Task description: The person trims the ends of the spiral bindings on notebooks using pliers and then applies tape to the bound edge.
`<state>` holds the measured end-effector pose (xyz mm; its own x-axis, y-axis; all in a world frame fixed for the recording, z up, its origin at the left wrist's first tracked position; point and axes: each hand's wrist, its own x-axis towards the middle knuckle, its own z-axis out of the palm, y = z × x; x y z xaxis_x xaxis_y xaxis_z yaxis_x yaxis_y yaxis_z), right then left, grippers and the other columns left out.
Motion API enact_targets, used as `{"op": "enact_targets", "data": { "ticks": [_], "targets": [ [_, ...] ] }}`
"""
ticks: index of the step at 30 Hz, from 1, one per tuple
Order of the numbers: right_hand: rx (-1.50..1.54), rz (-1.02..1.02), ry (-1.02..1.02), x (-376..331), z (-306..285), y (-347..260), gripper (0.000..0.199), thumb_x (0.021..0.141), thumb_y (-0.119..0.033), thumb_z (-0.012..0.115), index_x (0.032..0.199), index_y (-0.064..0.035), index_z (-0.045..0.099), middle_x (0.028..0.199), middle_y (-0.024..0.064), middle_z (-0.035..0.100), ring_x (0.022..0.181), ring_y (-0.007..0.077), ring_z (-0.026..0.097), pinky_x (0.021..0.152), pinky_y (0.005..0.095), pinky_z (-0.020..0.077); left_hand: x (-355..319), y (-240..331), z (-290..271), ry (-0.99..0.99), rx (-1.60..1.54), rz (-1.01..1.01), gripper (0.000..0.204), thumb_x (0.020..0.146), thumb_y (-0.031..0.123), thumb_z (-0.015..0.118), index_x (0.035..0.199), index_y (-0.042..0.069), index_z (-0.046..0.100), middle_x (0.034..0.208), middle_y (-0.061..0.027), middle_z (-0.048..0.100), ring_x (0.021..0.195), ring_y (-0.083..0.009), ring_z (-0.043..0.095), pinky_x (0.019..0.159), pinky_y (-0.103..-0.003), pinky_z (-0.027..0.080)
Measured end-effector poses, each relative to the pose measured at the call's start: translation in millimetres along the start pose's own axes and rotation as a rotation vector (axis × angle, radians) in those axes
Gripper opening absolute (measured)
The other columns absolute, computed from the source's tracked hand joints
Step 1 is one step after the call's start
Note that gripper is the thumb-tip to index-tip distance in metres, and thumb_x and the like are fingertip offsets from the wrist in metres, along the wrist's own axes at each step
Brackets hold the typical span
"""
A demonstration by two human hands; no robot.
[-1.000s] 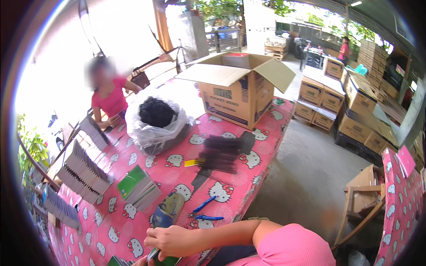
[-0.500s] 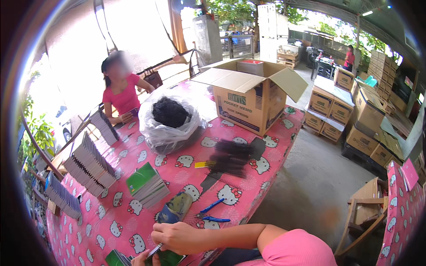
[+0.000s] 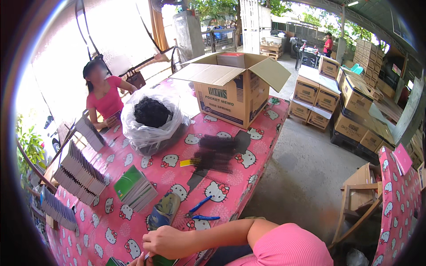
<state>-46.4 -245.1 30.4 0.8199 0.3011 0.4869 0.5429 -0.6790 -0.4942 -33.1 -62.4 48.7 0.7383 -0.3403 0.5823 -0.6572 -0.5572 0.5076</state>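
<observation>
At the lower edge, a green-covered notebook (image 3: 165, 260) is partly cut off by the frame. My right hand (image 3: 166, 241) curls its fingers down over the notebook's bound edge, hiding the fingertips. Close beside it, my left hand (image 3: 140, 260) grips the same edge, with only a few fingers showing. More green notebooks (image 3: 114, 262) lie to the left of it. Just beyond my right hand lies a blue and tan patterned cloth pouch-like thing (image 3: 164, 210). Blue-handled cutters (image 3: 202, 209) rest open to its right. Black spiral coils (image 3: 215, 153) are heaped farther off.
Stacks of notebooks (image 3: 80, 173) line the table's left side, near a green-topped pile (image 3: 135, 188). A clear plastic bag (image 3: 153, 119) holds black material. Behind stands an open carton (image 3: 228, 97). A co-worker in pink (image 3: 104, 95) sits across the table. Cartons (image 3: 317, 95) stand right.
The view has swung slightly to the right, so the table's things sit farther left. My hands stay together at the notebook, and the black coil edge seen between them is now mostly covered.
</observation>
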Motion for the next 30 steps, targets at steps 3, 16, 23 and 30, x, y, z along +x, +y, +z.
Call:
{"op": "enact_targets", "data": {
  "ticks": [3, 16, 23, 30],
  "targets": [
    [-0.051, -0.051, 0.189, 3.2, -1.1, -6.4, 0.026, 0.071, -0.016, 0.07, 0.089, -0.0007, 0.059, 0.092, 0.0118, 0.057, 0.094, 0.0285, 0.059, 0.069, 0.0383, 0.05, 2.1, 3.5, -0.9, -0.005, 0.014, 0.003, 0.019, 0.077, 0.007, 0.077, 0.095, 0.002, 0.074, 0.085, -0.0111, 0.067, 0.073, -0.0215, 0.062, 0.066, -0.034, 0.051],
    [-0.047, -0.03, 0.233, 8.7, 12.3, -11.2, 0.013, 0.072, -0.012, 0.063, 0.08, -0.0037, 0.056, 0.084, 0.0083, 0.052, 0.086, 0.024, 0.054, 0.073, 0.0342, 0.0426, 2.1, 6.9, -1.2, -0.003, 0.006, -0.04, 0.018, 0.077, 0.009, 0.077, 0.095, 0.003, 0.074, 0.085, -0.0112, 0.066, 0.074, -0.022, 0.061, 0.068, -0.034, 0.05],
    [-0.067, -0.019, 0.201, 5.3, 11.0, -10.4, 0.017, 0.073, -0.016, 0.065, 0.082, -0.0044, 0.058, 0.087, 0.008, 0.053, 0.087, 0.0232, 0.055, 0.074, 0.0336, 0.0437, 0.0, 3.9, -2.3, -0.02, -0.007, -0.043, 0.018, 0.078, 0.01, 0.076, 0.095, 0.004, 0.074, 0.086, -0.0115, 0.067, 0.074, -0.0223, 0.061, 0.068, -0.034, 0.05],
    [-0.138, -0.032, 0.16, 8.6, 11.0, -9.0, 0.024, 0.072, -0.021, 0.067, 0.087, -0.0054, 0.058, 0.091, 0.0076, 0.054, 0.091, 0.0226, 0.055, 0.074, 0.0333, 0.0435, 1.9, 10.6, 2.3, -0.002, -0.014, -0.128, 0.025, 0.075, 0.013, 0.079, 0.098, 0.006, 0.074, 0.085, -0.0111, 0.067, 0.073, -0.0215, 0.062, 0.068, -0.033, 0.05]
  ]
}}
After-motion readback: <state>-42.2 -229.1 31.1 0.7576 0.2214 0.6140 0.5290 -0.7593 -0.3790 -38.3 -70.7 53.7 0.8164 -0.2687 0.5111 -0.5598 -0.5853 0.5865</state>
